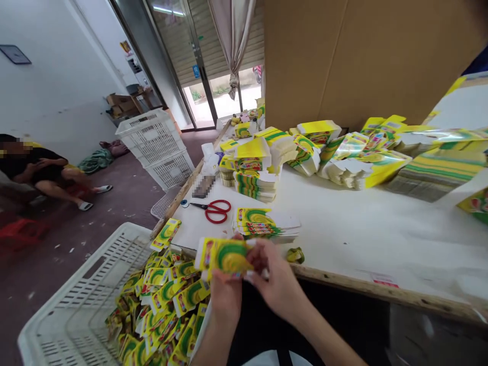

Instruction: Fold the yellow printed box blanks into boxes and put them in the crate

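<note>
A small yellow and green printed carton [224, 255] is held up in front of me, over the table's front edge. My left hand [225, 292] grips it from below, fingers behind it. At the carton's right end, the fingers of my right hand [269, 269] are pinched on it, slightly blurred. Just beyond lies a short stack of flat cartons [263, 223]. Below and to the left, many similar cartons [163, 300] fill a white plastic crate [95, 264]. One more carton [166, 234] rests on the table's left corner.
Red-handled scissors [216, 211] lie on the white table [324, 229], near a blurred-out dark object [204, 186]. Bundles of flat cartons [255, 185] line the back below a large cardboard sheet [366, 61]. White crates [156, 145] are stacked on the floor. A person [41, 173] sits at left.
</note>
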